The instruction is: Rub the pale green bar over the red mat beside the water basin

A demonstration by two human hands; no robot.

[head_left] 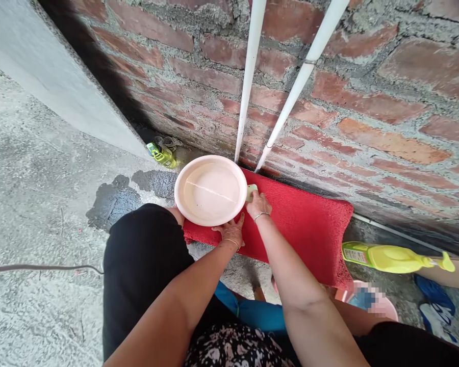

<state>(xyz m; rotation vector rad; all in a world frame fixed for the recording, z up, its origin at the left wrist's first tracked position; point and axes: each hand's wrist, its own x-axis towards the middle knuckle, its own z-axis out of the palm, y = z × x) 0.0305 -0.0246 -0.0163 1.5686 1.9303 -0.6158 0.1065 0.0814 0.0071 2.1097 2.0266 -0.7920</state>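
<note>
A pale pink basin (181, 204) with water in it stands on the left end of a red textured mat (302, 224). My left hand (231, 233) lies on the mat at the basin's near side, fingers spread, the fingertips close to the rim. Just right of the basin, my right hand (259, 205) is closed around a small pale block (251, 190), which looks like a bar of soap. Part of that block is hidden by my fingers. What the mat rests on is mostly covered.
Behind the mat rises a brick wall with two white pipes (248, 81). A yellow bottle (163, 155) sits by a grey slab (80, 86); a yellow pump bottle (390, 257) is at right, above a pink bucket (390, 306). Wet patches (115, 201) mark the concrete floor.
</note>
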